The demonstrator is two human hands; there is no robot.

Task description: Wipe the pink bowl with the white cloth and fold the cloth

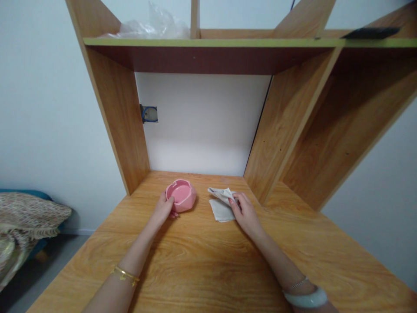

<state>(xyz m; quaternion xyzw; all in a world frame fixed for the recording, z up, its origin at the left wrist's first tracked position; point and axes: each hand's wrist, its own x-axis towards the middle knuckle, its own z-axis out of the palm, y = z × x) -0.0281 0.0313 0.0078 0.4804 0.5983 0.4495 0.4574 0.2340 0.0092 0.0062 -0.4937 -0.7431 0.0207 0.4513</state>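
A pink faceted ashtray (181,194) with notches in its rim is tilted toward me above the desk. My left hand (165,208) grips its left side, the thumb over the rim and the fingers underneath. To its right, my right hand (245,211) pinches a folded white cloth or paper wipe (223,209) between thumb and fingers. One layer of it lifts up while a lower part hangs close to the desktop; whether that part touches the wood I cannot tell. The ashtray and the wipe are apart.
The wooden desktop (202,265) spreads under both hands. Upright panels (286,126) and a shelf (208,56) frame the space. Crumpled clear plastic (153,26) and a dark flat object (371,32) lie on the shelf. An uncovered wall box (150,114) shows behind. A fringed blanket (29,217) drapes at left.
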